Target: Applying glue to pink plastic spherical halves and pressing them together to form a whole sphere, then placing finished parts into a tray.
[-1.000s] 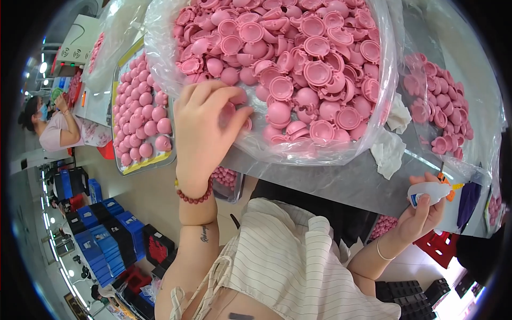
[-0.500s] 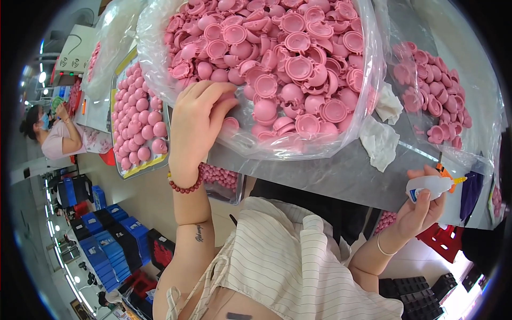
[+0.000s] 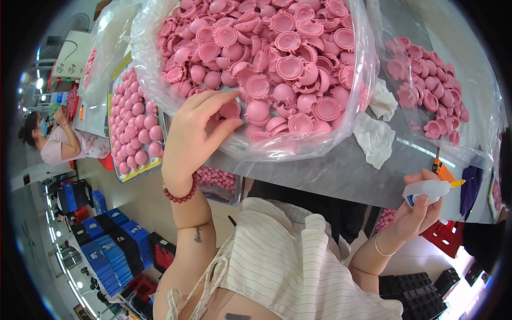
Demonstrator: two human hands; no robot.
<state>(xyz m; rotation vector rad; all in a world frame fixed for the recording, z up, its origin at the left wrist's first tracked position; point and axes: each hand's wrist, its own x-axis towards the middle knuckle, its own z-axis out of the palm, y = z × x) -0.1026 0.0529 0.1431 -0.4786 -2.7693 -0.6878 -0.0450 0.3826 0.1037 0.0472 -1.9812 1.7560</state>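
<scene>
My left hand reaches over the near left rim of a clear plastic bag full of pink hollow plastic half-shells. Its thumb and fingers are spread apart, with one pink cup-shaped half lying between them; whether they touch it I cannot tell. Over at the right, my right hand grips a small white squeeze bottle with a yellow nozzle. The bottle lies tilted, its nozzle pointing right.
A tray of closed pink balls stands left of the bag. More pink halves lie on plastic at the right. Crumpled white tissues rest between, and an orange-handled tool is near my right hand. A co-worker sits far left.
My left hand has opened wider, its thumb and fingers now apart around a pink half. My right hand still holds the bottle, and the whole view has shifted slightly.
</scene>
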